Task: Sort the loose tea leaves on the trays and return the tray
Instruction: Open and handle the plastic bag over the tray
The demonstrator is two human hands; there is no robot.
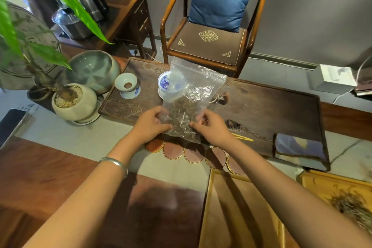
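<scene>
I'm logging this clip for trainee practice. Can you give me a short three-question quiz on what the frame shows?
1. True or false: the left hand and right hand both grip the clear plastic zip bag of dried tea leaves.
2. What sits behind the bag? A) blue-and-white porcelain lidded cup B) glass jar C) metal tin
3. Which wrist wears the silver bangle?

Key: 1 true; 2 A; 3 left.
</scene>
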